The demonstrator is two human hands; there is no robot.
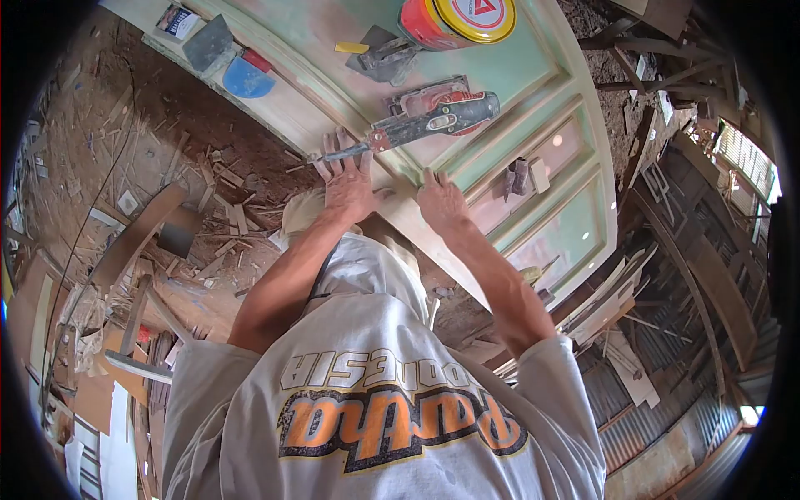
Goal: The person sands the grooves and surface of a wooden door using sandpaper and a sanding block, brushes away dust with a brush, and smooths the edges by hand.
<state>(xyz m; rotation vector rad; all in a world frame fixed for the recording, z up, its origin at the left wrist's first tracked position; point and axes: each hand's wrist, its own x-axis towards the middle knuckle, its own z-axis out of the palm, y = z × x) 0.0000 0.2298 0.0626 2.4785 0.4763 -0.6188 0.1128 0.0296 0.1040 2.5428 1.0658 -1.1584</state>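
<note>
A panelled wooden door, patched in pale green and pinkish tones, lies in front of me. My left hand rests with fingers spread near its close edge, holding nothing visible. My right hand is to the right on the door's frame, fingers curled down. What it may hold is hidden beneath the fingers. A red and dark grey power tool lies just beyond both hands; its narrow grey end reaches over my left fingers. Right of my right hand, a dark crumpled piece and a small pale block sit on a panel.
A red can with a yellow rim stands at the far side. Dark scrapers, a grey flat piece and a blue scraper lie on the door. Wood scraps litter the ground at left. Timber and corrugated sheets are at right.
</note>
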